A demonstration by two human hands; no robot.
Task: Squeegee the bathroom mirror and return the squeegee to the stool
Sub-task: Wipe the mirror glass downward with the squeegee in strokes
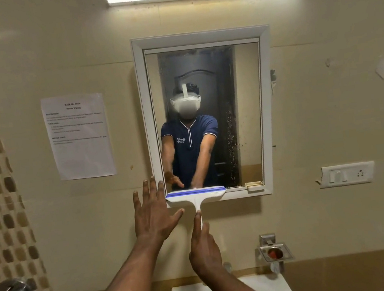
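We face a white-framed mirror (209, 117) on a beige wall. Left of the mirror hangs a printed paper (78, 136). At the mirror's lower left corner our left hand (154, 215) is flat, fingers spread, holding nothing. Our right hand (203, 247) grips the handle of the squeegee (195, 196), its blade at the mirror's bottom edge. Right of the mirror is a switch plate (347, 174).

Both forearms are bare; the mirror (209, 117) reflects a navy short-sleeved shirt (190, 143) with white piping and a white headset (185, 103).
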